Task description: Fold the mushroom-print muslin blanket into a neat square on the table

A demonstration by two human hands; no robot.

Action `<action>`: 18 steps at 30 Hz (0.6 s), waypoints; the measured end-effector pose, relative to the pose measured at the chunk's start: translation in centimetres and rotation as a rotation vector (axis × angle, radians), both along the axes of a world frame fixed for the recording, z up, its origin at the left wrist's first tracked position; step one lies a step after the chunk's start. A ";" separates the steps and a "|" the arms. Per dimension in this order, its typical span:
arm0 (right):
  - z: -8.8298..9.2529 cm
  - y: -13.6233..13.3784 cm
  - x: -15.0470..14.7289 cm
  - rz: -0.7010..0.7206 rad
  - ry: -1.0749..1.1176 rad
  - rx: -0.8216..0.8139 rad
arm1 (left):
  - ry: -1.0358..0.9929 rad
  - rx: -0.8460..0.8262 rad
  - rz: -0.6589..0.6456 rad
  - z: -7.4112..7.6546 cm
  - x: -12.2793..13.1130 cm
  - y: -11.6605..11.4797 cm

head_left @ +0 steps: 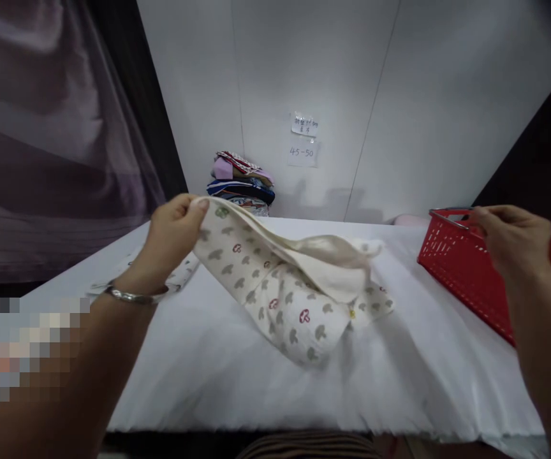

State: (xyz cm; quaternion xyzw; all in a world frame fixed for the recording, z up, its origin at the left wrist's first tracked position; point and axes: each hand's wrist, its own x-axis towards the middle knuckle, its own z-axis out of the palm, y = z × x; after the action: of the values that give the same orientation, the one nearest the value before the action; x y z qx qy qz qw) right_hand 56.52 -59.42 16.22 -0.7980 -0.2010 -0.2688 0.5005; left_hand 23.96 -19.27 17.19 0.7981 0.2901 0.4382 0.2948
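Observation:
My left hand [173,233] pinches one corner of a cream cloth printed with small green and red mushrooms [280,293] and lifts that corner off the white table [218,376]. The rest of the cloth sags down and lies crumpled on the table in the middle. A metal bracelet sits on my left wrist. My right hand [509,239] hovers at the right, in front of the red plastic basket [452,261], with its fingers curled and nothing visible in them. Whether it touches the basket's handle I cannot tell.
A stack of folded coloured cloths [242,182] stands at the back of the table against the white wall. Two paper notes [303,139] hang on the wall. A dark purple curtain [50,140] hangs at the left. Another printed cloth lies flat under my left hand.

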 end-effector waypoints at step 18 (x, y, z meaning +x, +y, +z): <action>-19.5 12.8 -5.8 0.522 1.162 -0.124 | 0.533 0.216 0.283 -4.3 -2.1 4.6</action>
State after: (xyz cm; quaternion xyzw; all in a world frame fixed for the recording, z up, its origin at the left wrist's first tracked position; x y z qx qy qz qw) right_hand 50.71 -46.58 -3.26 -0.7659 -0.1001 0.3505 0.5296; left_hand 21.89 -14.67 12.90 0.8633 0.4169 0.2785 0.0580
